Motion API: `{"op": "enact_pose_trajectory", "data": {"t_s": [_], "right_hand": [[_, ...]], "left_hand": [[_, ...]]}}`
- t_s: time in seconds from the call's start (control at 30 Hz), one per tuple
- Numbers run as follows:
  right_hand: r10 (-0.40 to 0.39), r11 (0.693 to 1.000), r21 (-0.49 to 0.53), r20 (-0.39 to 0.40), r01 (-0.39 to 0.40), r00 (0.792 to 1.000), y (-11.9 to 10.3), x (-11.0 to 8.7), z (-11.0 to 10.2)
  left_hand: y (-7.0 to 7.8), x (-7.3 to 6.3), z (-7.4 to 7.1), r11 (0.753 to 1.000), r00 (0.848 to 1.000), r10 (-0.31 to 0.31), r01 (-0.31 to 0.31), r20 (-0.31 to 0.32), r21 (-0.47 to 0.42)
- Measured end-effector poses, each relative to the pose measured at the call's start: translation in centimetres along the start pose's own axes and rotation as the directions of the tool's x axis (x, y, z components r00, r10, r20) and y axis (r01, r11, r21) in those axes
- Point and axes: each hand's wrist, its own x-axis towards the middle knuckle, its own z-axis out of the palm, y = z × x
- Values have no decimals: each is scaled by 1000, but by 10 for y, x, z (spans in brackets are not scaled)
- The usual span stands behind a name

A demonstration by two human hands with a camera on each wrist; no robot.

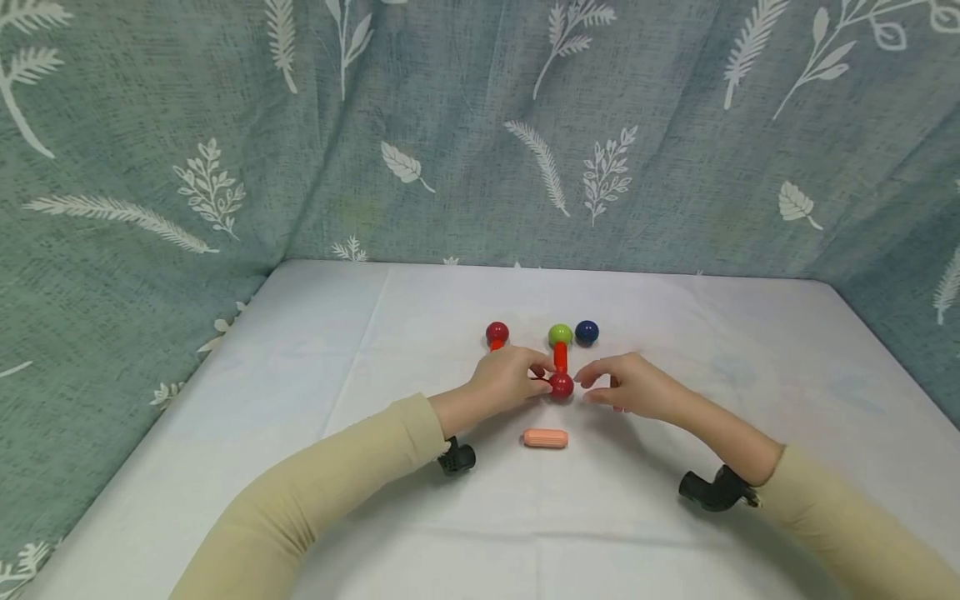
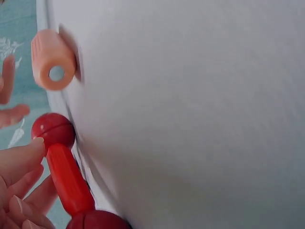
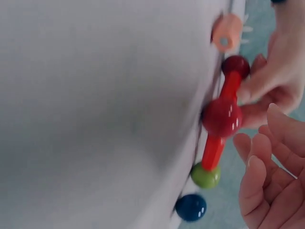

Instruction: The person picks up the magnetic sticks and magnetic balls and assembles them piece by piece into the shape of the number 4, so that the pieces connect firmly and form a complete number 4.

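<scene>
Near the middle of the table, my left hand pinches at a red ball, its thumb resting on the ball's side. A red rod runs from this ball to a second red ball, partly hidden behind the hand. Another red rod joins the pinched ball to a green ball. Just to the right, my right hand hovers with fingers loosely bent and nothing between them. Its fingertips are apart from the red ball.
A dark blue ball sits just right of the green one. An orange ribbed rod, with a silvery spot in its end, lies nearer to me. A patterned green cloth hangs behind the white table.
</scene>
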Motion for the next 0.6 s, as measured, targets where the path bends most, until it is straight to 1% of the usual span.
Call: {"op": "enact_pose_trajectory", "data": {"t_s": [0.13, 0.23, 0.4, 0.53, 0.6], "right_hand": [[-66, 997, -33, 29, 67, 997, -7, -3, 11], [-114, 990, -79, 59, 118, 992, -15, -2, 20], [-127, 974, -176, 89, 141, 988, -25, 3, 34], [-134, 955, -255, 85, 152, 987, -31, 7, 43], [-128, 952, -268, 78, 145, 989, -32, 8, 46]], "left_hand": [[-3, -1, -4, 1000, 1000, -12, 12, 2, 2], [-5, -1, -6, 1000, 1000, -20, 20, 12, 10], [-6, -1, -7, 998, 999, -40, 39, 21, 40], [-6, 0, -6, 997, 998, -52, 51, 24, 49], [-7, 0, -6, 997, 998, -54, 53, 25, 49]]}}
